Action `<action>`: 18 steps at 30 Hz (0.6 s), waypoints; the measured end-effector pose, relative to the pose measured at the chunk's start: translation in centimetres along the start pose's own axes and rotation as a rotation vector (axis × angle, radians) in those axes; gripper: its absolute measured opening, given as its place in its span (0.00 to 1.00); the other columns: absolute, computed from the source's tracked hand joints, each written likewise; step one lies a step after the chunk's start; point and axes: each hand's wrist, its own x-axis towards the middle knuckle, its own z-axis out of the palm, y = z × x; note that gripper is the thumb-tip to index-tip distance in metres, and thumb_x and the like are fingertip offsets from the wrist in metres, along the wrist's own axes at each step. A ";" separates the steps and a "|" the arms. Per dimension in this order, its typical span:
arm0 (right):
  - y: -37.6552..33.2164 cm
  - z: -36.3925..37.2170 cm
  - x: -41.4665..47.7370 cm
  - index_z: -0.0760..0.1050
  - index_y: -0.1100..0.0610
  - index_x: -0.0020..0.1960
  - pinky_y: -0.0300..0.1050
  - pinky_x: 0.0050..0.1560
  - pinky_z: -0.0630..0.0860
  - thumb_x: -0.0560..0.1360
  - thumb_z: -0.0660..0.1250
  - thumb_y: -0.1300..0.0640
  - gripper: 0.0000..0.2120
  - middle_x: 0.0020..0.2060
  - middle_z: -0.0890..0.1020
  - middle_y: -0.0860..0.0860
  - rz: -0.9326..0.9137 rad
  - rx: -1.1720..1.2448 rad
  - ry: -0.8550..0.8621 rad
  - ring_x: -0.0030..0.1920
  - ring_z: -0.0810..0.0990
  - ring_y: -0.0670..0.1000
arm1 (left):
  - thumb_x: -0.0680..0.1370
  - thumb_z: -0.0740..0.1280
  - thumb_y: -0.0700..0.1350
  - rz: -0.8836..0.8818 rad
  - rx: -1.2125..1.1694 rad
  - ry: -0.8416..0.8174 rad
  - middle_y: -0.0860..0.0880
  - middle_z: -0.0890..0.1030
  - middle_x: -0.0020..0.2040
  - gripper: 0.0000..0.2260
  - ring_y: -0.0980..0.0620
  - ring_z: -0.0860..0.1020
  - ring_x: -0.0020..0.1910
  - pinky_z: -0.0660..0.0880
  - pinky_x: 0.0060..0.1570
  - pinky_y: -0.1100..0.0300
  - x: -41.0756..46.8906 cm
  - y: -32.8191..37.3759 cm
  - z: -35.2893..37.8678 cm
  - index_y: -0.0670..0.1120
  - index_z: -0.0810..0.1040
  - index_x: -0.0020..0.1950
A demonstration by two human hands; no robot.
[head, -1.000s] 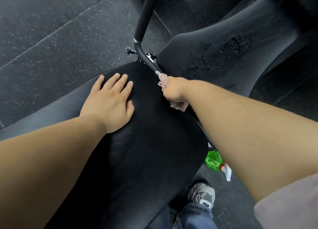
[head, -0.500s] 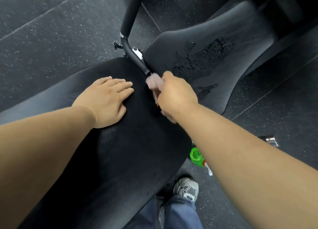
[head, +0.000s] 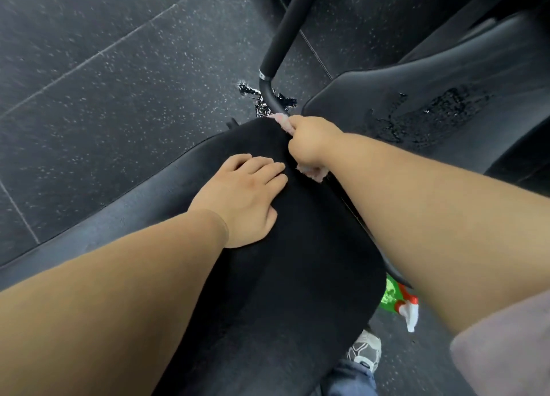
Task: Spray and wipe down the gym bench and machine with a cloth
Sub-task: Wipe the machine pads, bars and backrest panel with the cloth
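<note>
Looking down from the head camera at a gym machine, a broad black seat pad (head: 297, 276) fills the middle of the scene and serves as the reference for everything else. The left hand (head: 247, 199) lies flat on top of this pad, fingers straight and together and holding nothing; it appears to be there to brace the body while leaning in. At the pad's far edge, the right hand (head: 312, 145) is closed into a fist around a pale pink cloth (head: 280, 119), which is bunched up, with frayed ends poking out above and below the fist. The cloth touches the base of a black metal bar (head: 268, 93) that curves up and away from the pad, so this looks like wiping of the machine's frame. Beyond the pad to the right, a second black pad (head: 431, 109) shows a glistening patch of spray not yet wiped. Wet splashes (head: 257, 96) mark the speckled rubber floor (head: 119, 98) just past the seat pad's far edge. Below the pad's right side, a green spray bottle (head: 398, 300) rests on the floor, set down, probably to free both hands.
</note>
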 end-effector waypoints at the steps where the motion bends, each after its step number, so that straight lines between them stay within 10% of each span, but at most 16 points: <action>1: 0.0 -0.2 -0.1 0.61 0.43 0.72 0.45 0.41 0.73 0.76 0.56 0.69 0.30 0.57 0.76 0.57 0.007 -0.010 -0.023 0.42 0.73 0.56 | 0.72 0.53 0.52 -0.002 0.001 -0.004 0.48 0.78 0.66 0.25 0.46 0.75 0.65 0.65 0.67 0.48 0.0 0.0 0.0 0.47 0.80 0.63; 7: 1.6 0.7 -0.9 0.53 0.49 0.78 0.45 0.29 0.70 0.79 0.56 0.67 0.32 0.57 0.77 0.59 0.163 -0.051 -0.138 0.33 0.73 0.55 | 0.72 0.53 0.51 -0.014 0.010 -0.010 0.48 0.79 0.65 0.25 0.46 0.76 0.64 0.65 0.67 0.48 0.0 0.2 -0.3 0.46 0.80 0.63; 14: 4.3 3.6 -5.0 0.33 0.39 0.77 0.50 0.36 0.72 0.69 0.63 0.76 0.57 0.68 0.72 0.55 0.212 -0.077 -0.157 0.40 0.72 0.58 | 0.73 0.53 0.52 -0.003 0.080 -0.026 0.47 0.78 0.66 0.27 0.46 0.77 0.65 0.68 0.68 0.48 0.0 0.6 -0.4 0.45 0.79 0.65; 18: 6.2 5.3 -7.0 0.33 0.36 0.77 0.50 0.30 0.71 0.68 0.63 0.77 0.58 0.67 0.72 0.54 0.243 -0.036 -0.159 0.38 0.71 0.55 | 0.79 0.55 0.51 -0.044 0.146 -0.113 0.49 0.63 0.78 0.26 0.49 0.62 0.77 0.53 0.76 0.49 0.1 1.4 -0.5 0.46 0.63 0.77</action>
